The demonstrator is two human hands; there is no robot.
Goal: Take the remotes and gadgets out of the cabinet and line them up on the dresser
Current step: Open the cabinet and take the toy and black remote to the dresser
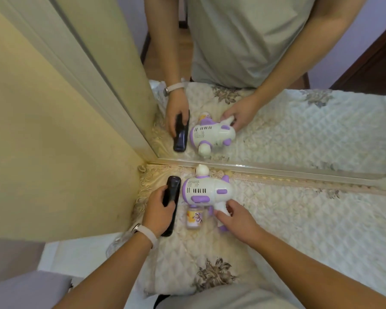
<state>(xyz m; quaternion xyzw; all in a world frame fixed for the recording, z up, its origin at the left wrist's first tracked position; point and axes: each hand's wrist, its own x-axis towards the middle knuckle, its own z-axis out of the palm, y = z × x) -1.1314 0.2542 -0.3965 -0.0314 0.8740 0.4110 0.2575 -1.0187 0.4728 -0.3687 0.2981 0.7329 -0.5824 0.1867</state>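
Observation:
A black remote [173, 190] lies lengthwise on the quilted cream dresser cover [299, 219], close to the left wall corner. My left hand [158, 212], with a pale wristband, is closed around its middle. Just right of it lies a white and purple toy bubble gun [206, 190], its nose toward the mirror, with a small printed bottle [194, 219] attached under it. My right hand [236, 217] grips the gun's white handle.
A mirror [276, 63] with a pale frame stands along the back of the dresser and reflects my hands and both objects. A yellow wall [42, 152] closes the left side. The floral quilted cover stretches to the right.

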